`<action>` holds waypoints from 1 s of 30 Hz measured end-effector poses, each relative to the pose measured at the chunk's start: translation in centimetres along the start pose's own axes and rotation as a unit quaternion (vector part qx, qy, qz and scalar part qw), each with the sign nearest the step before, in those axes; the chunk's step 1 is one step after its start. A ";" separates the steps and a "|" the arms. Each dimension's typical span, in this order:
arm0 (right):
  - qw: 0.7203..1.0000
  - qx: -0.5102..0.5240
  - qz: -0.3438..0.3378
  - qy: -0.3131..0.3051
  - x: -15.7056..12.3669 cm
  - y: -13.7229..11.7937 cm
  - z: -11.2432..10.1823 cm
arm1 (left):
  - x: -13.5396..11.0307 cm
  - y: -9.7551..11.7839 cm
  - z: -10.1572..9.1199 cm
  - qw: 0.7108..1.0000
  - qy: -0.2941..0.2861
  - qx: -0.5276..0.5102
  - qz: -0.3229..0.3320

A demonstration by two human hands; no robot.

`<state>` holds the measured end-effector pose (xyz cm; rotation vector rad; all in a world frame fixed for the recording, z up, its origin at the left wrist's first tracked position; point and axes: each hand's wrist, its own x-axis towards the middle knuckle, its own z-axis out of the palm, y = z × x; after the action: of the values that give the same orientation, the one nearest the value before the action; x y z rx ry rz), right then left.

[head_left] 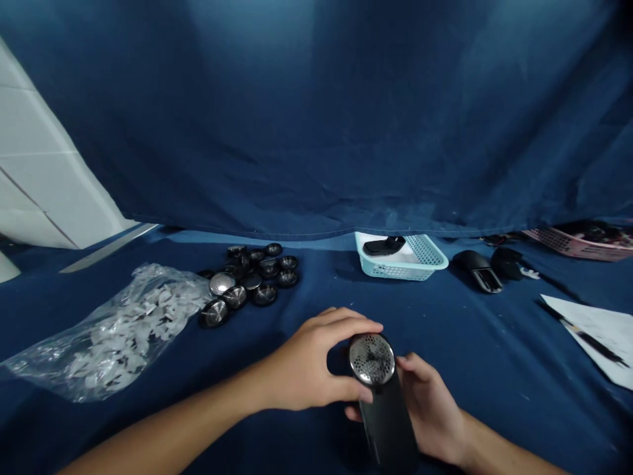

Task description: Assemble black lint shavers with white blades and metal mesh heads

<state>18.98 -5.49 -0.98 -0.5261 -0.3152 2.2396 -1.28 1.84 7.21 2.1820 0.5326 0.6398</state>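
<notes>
Watching through the head camera, I see the left hand (pixel 301 359) curled over the round perforated metal guard (pixel 372 359) at the top of a black lint shaver (pixel 388 422), while the right hand (pixel 430 409) supports the body from below and behind. Both grips are closed on the shaver, held just above the blue-clothed table (pixel 494 382) at the bottom of the view. The frame cuts off its lower end, and the fingers hide part of it. Beyond the hands lie a cluster of round metal mesh guards (pixel 247 277), a clear plastic bag (pixel 113 336) of white pieces, and a light blue plastic basket (pixel 403 264) holding a black part (pixel 383 246). Further right are black plastic housings (pixel 477 270), a sheet of white paper (pixel 593 336), and a pink basket (pixel 578 243), which is cut off and too dark to make out inside.
</notes>
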 end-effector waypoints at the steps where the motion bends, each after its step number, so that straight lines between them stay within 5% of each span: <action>1: 1.000 0.004 0.001 -0.005 0.0 0.1 0.1 | -0.1 0.2 0.2 1.000 0.005 0.007 0.006; 9: 0.998 -0.025 0.027 -0.050 -0.6 0.7 1.5 | -0.8 1.6 0.8 0.998 0.023 -0.013 0.050; 15: 0.999 -0.033 0.014 -0.018 -0.5 0.6 1.0 | -0.6 1.6 0.5 0.998 0.012 -0.017 0.052; 30: 0.998 -0.026 0.005 -0.050 -0.3 0.6 0.7 | -0.6 1.1 0.5 0.999 0.010 -0.027 0.042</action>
<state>18.44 -6.19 -0.51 -0.4436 -0.4238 2.2775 -1.26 0.53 7.58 2.1574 0.4305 0.7126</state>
